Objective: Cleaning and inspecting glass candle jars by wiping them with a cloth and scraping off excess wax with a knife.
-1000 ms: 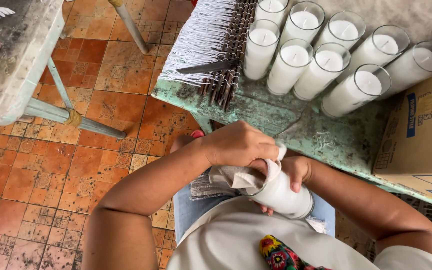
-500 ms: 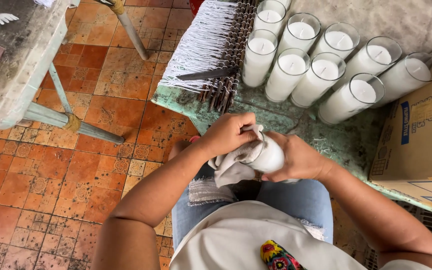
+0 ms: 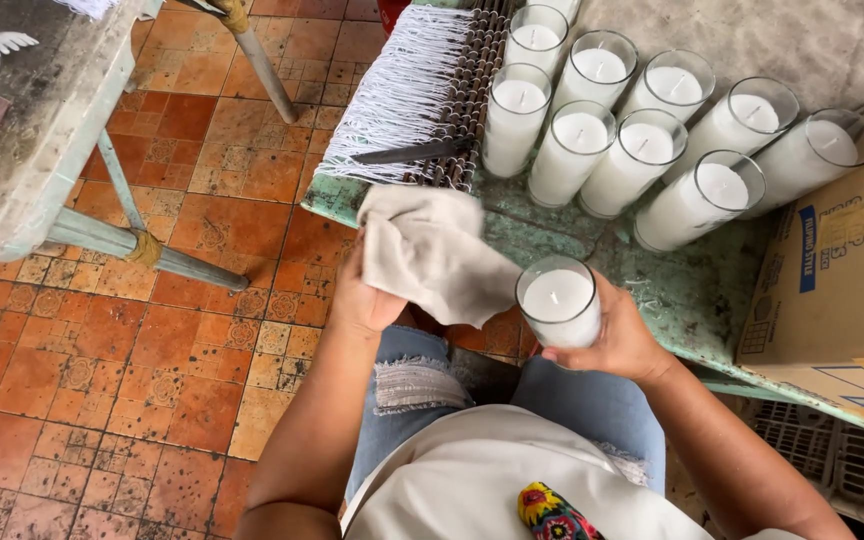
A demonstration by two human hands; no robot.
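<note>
My right hand [image 3: 620, 338] grips a glass jar candle [image 3: 559, 300] upright above my lap, its white wax and wick facing up. My left hand [image 3: 360, 298] holds a grey cloth [image 3: 430, 250], which drapes toward the side of the jar and hides most of the fingers. Both hands hover at the near edge of a worn green table [image 3: 697, 290]. On that table stand several more white jar candles [image 3: 642, 145] in two rows, just beyond the held one.
A rack of white wicks [image 3: 407, 95] with a dark blade across it lies at the table's left end. A cardboard box [image 3: 832, 270] sits at the right. Another table with metal legs [image 3: 42, 130] stands left, over an orange tiled floor [image 3: 102, 380].
The jar was lying sideways, wrapped in the cloth at my lap. Now it stands upright in my right hand, and my left hand has pulled the cloth off to the left.
</note>
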